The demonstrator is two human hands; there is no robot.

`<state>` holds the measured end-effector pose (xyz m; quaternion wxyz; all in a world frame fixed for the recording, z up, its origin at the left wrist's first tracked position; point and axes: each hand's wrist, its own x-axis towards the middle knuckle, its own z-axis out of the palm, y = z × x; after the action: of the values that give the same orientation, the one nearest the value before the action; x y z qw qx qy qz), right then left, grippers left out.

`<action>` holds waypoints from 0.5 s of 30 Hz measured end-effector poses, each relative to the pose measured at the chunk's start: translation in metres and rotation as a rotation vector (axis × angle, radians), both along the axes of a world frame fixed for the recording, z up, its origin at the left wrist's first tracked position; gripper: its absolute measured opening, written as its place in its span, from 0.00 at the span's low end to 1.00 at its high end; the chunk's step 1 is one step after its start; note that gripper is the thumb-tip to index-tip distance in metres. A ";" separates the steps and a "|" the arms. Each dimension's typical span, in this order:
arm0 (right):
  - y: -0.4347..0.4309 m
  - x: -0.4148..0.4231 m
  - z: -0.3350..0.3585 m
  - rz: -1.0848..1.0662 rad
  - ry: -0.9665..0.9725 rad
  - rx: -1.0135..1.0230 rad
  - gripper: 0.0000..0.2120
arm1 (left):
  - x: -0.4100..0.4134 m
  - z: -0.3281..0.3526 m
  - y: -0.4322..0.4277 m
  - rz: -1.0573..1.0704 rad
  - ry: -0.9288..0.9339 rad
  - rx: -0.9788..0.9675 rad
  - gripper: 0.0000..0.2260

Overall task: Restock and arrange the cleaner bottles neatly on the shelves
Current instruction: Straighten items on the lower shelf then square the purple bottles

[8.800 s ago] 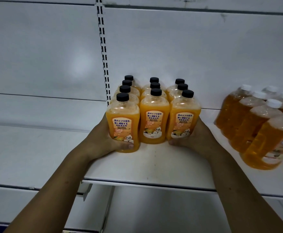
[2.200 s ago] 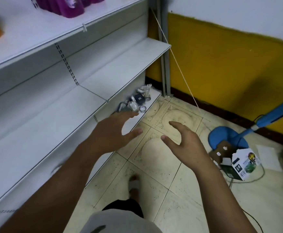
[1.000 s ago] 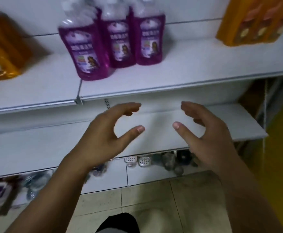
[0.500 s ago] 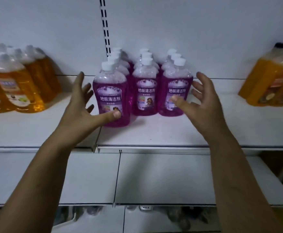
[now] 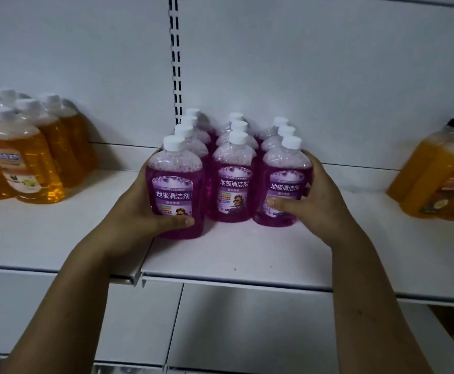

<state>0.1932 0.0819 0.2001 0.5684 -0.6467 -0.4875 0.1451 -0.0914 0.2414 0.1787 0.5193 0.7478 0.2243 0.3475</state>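
Left hand point(image 5: 142, 211) wraps the front-left purple bottle point(image 5: 176, 190), thumb across its label; right hand point(image 5: 314, 195) clasps the front-right purple bottle point(image 5: 282, 184). Both bracket three rows standing on the white shelf point(image 5: 234, 255), amber bottles point(image 5: 26, 163) left, orange bottles point(image 5: 441, 182) right.

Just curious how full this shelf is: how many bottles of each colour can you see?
purple bottles: 10
amber bottles, white caps: 5 in view
orange bottles, black caps: at least 2, cut off at the edge
Total: at least 17
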 end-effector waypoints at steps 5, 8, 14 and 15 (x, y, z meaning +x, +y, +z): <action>0.006 0.004 -0.010 -0.035 0.001 0.034 0.49 | 0.005 0.000 -0.003 0.061 0.029 0.048 0.46; 0.006 0.006 -0.012 -0.040 -0.005 0.044 0.49 | 0.005 0.002 -0.003 0.076 0.059 0.069 0.45; 0.004 0.004 -0.014 -0.025 0.011 0.053 0.49 | 0.005 0.003 -0.004 0.088 0.070 0.083 0.45; 0.004 0.004 -0.013 -0.023 0.019 0.057 0.49 | 0.005 0.003 -0.004 0.091 0.071 0.092 0.45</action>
<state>0.1968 0.0859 0.1871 0.5927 -0.6344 -0.4786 0.1308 -0.0863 0.2375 0.1821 0.4597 0.7718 0.2602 0.3539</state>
